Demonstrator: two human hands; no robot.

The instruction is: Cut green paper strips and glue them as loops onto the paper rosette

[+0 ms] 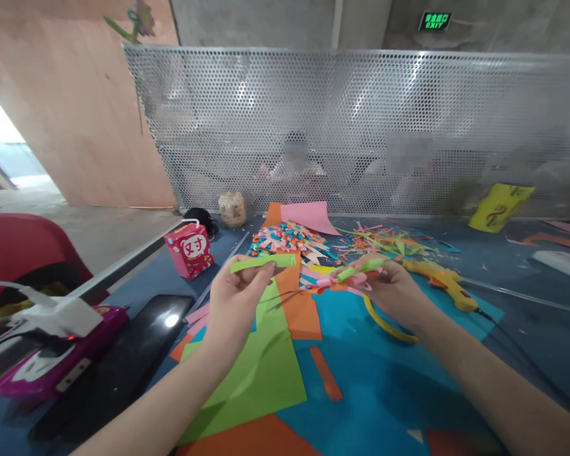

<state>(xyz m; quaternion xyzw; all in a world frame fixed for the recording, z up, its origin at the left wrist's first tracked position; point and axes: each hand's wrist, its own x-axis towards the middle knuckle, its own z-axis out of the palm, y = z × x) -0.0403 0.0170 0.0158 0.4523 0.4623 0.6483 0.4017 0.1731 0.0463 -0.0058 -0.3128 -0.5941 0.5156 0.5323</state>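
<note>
With left hand [241, 288], pinching a light green paper strip [263, 261] between thumb and fingers, held out toward the right hand [393, 288] but apart from it. With right hand, gripping a pink and green paper piece [354, 279] at the fingertips, on the side nearer to the strip. Below left hand, a green sheet [261, 373].

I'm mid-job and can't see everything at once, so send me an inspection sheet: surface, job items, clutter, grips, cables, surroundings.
Surface: dark blue table, partly covered by coloured paper sheets.
Job items: green strip; pink-and-green paper piece.
Clutter: paper scraps, fringed paper pile, red carton, glue gun.
Grips: left grip pinches the green strip; right grip holds the pink-and-green paper piece.
Cables: black cord from the glue gun; white cable at the purple power strip.
Surroundings: perforated screen, people behind it; lit exit sign.
</note>
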